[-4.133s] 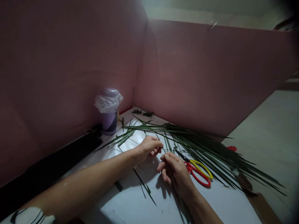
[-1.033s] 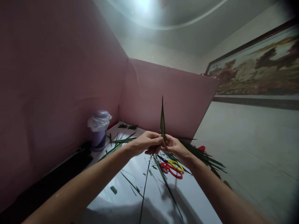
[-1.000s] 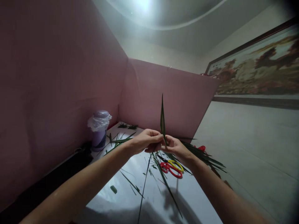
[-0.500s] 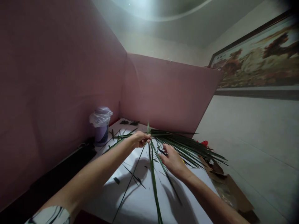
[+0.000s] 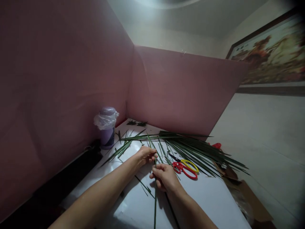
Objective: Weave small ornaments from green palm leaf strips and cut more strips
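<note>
A long narrow green leaf strip (image 5: 155, 203) runs between my hands and hangs down toward the front edge of the view. My left hand (image 5: 148, 154) pinches it near its upper part, fingertips pressed together. Just below, my right hand (image 5: 164, 178) has thumb and fingers closed on the same strip. To the right of my right hand lie scissors with red handles (image 5: 189, 172), beside another pair with a yellow handle (image 5: 191, 165); they overlap, so I cannot tell their blades apart. A large bundle of long green leaves (image 5: 195, 148) spreads behind them.
Loose leaf pieces (image 5: 121, 149) and cut scraps (image 5: 145, 187) lie on the white table (image 5: 202, 203). A purple container (image 5: 107, 136) with clear plastic over its top stands at the left. Pink panels (image 5: 171, 92) rise behind. Cardboard (image 5: 254, 200) sits beyond the right edge.
My right hand has left the scissors, which now lie on the table, and has closed on the leaf strip. My left hand has come nearer. The view has shifted left.
</note>
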A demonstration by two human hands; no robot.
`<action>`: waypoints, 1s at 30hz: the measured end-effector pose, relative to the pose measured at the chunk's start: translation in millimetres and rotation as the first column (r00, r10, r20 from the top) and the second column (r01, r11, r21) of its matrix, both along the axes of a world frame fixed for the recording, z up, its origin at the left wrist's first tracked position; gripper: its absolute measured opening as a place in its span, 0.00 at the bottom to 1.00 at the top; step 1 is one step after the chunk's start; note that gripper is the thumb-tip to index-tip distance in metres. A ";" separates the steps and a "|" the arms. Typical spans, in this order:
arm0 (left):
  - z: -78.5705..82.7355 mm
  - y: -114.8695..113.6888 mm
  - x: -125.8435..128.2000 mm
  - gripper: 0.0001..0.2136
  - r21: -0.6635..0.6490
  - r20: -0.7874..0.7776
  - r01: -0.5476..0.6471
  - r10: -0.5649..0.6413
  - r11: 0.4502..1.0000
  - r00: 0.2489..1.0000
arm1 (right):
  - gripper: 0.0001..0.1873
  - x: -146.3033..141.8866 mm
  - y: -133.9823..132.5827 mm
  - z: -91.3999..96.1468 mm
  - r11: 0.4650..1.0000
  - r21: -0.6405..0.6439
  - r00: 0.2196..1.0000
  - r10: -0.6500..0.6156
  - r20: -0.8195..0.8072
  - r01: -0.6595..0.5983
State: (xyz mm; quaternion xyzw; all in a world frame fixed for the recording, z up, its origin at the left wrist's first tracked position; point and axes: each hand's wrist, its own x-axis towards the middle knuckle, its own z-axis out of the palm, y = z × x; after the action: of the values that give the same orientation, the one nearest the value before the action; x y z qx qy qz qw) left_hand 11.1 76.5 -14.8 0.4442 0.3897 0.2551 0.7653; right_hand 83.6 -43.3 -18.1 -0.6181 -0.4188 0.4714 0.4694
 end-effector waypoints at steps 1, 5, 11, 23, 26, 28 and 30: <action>0.2 -1.1 -0.6 0.05 0.004 0.005 0.004 -0.004 1.000 1.000 | 0.14 0.6 1.2 -0.2 1.000 0.006 1.000 -0.007 -0.030 0.007; 2.6 -5.1 -1.5 0.06 -0.007 0.012 0.022 -0.022 1.000 1.000 | 0.15 5.5 2.4 -2.4 1.000 0.019 0.994 0.017 -0.107 -0.015; 4.0 -8.8 0.1 0.04 -0.017 0.001 0.026 -0.026 1.000 1.000 | 0.15 15.6 -2.6 -0.7 0.999 -0.017 0.985 0.045 -0.168 -0.048; 4.1 -14.6 4.4 0.05 -0.064 -0.008 0.056 -0.057 0.996 0.998 | 0.16 30.5 -8.9 8.5 0.998 -0.048 0.981 0.037 -0.193 -0.047; 2.6 -15.5 5.9 0.05 -0.057 -0.026 0.040 -0.042 0.998 0.999 | 0.14 30.6 -8.7 12.3 0.998 -0.058 0.983 0.019 -0.183 -0.030; 1.6 -15.7 6.5 0.05 -0.051 -0.033 0.031 -0.033 0.998 0.999 | 0.12 29.9 -9.2 15.2 0.997 -0.070 0.983 0.021 -0.180 -0.034; 1.0 -15.2 6.7 0.05 -0.047 -0.031 0.022 -0.024 0.999 0.999 | 0.11 29.3 -10.1 17.4 0.995 -0.085 0.982 0.028 -0.184 -0.045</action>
State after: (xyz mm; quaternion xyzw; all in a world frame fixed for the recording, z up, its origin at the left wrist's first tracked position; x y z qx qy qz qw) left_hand 17.8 61.3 -13.8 0.4346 0.4025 0.2301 0.7721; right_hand 112.9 -53.3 -0.7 -0.5845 -0.3639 0.5528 0.4694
